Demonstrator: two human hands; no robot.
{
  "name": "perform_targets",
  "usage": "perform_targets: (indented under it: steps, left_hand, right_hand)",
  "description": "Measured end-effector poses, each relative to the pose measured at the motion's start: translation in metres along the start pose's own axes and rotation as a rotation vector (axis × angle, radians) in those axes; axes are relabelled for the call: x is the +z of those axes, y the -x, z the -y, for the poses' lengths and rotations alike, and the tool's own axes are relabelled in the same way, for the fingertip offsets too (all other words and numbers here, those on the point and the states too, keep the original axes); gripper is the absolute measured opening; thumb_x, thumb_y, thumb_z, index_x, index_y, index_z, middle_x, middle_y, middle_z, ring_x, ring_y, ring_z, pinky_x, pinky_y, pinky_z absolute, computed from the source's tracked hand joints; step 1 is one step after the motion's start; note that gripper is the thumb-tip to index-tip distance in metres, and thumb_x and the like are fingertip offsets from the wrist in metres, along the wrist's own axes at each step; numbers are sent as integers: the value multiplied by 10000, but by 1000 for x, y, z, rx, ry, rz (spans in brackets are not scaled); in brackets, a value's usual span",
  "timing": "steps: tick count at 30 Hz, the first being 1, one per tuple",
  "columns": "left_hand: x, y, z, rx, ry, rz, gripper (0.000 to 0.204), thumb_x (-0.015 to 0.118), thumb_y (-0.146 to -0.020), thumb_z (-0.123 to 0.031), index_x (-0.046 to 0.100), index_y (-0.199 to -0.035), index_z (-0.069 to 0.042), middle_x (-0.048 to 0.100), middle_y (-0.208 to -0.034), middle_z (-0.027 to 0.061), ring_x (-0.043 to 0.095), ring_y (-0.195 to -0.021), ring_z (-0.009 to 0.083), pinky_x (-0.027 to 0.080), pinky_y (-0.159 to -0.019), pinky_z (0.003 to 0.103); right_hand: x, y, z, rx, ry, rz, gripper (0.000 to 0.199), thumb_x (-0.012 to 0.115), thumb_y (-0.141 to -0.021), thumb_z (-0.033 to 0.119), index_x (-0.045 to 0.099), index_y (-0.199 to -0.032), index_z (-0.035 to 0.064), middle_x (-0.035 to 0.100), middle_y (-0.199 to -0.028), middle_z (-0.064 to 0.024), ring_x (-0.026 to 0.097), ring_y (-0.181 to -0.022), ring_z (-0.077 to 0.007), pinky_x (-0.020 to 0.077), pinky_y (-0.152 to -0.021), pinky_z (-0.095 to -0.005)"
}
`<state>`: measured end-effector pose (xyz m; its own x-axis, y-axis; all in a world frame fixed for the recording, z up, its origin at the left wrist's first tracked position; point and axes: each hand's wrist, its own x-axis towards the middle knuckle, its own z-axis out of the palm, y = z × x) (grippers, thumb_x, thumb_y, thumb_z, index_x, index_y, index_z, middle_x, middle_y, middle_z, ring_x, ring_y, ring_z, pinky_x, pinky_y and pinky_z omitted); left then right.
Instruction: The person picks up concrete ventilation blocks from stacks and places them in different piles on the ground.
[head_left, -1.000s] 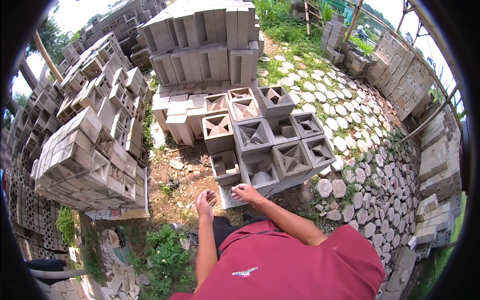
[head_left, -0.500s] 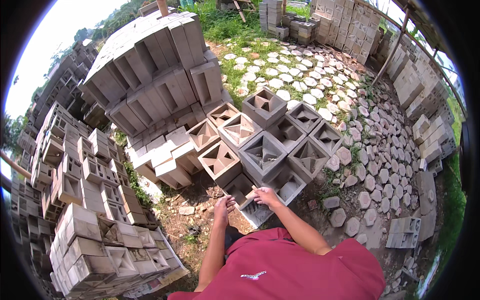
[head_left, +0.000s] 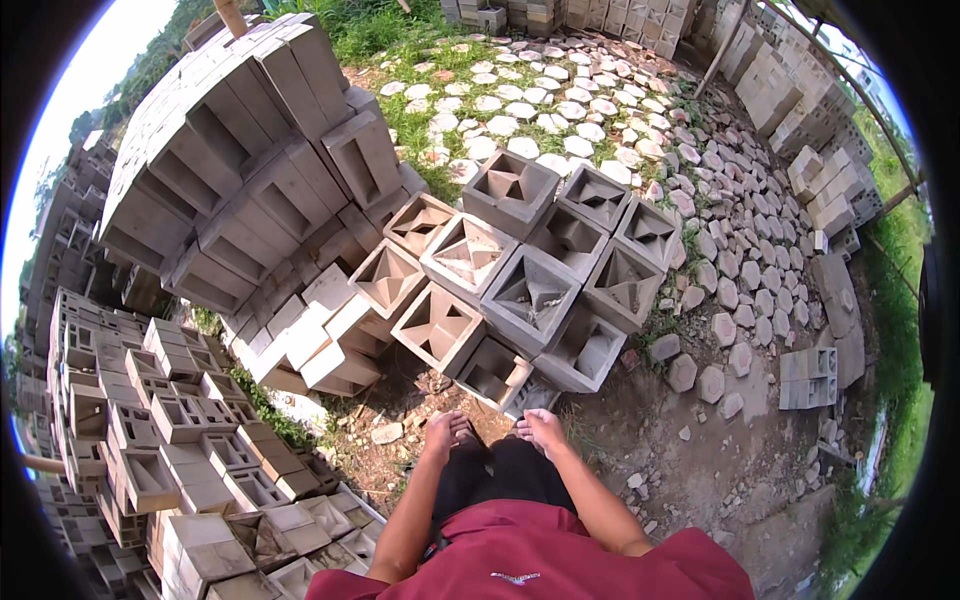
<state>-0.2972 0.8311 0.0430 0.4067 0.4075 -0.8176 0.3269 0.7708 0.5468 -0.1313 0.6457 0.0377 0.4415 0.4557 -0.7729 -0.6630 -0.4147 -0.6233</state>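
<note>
The person stands over a cluster of square concrete ventilation blocks [head_left: 530,260], each with a recessed pyramid pattern in its face, stacked on bare dirt [head_left: 690,450] beside a tall pile of hollow grey blocks [head_left: 240,170]. The left hand [head_left: 447,431] and the right hand [head_left: 541,428] both hang low in front of the dark trousers, near the front edge of the nearest bottom block [head_left: 497,375], which sits at ground level with its open face turned upward and toward the person. Neither hand appears to touch it; the fingers look loosely curled, holding nothing, though the wide lens makes them too small to be sure of the exact curl. The risk here lies in the stack itself: the blocks lean at an angle and rest on one another, so drawing out a bottom one could let the tilted neighbours [head_left: 440,325] above it slide or topple toward the feet. The ground is uneven, scattered with rubble and loose stones [head_left: 387,433], which could turn an ankle under load. A heavy block gripped by rough edges alone may slip, and lifting from a stooped back instead of the knees invites strain.
</note>
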Motion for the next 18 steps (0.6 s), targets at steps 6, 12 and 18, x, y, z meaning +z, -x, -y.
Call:
perform_targets:
  steps: [6, 12, 18]
  left_hand:
    - [-11, -86, 58, -29, -44, -219, 309, 504, -885, -299, 551, -1080, -63, 609, -914, 15, 553, -848, 108, 444, -656, 291]
    - [-4, -200, 114, -19, -11, -466, 248, 606, -846, -186, 505, -1044, -78, 492, -668, -16, 403, -483, 83, 322, -435, 232]
    - [1, -311, 148, -146, 36, -353, 367, 637, -808, -259, 482, -1108, -115, 497, -969, 42, 479, -936, 189, 401, -880, 503]
  right_hand:
    - [-13, -74, -54, 94, 120, -77, 278, 587, -904, 274, 537, -1034, 33, 631, -829, -68, 599, -680, -129, 491, -558, -264]
    - [-29, -200, -125, 48, 539, -299, 572, 667, -818, 406, 496, -1180, -3, 619, -985, -154, 623, -862, -220, 519, -577, -309]
    - [-44, -318, -171, 117, 369, -287, 904, 719, -740, 449, 273, -1363, -30, 416, -1321, -243, 475, -1171, -320, 511, -836, -405]
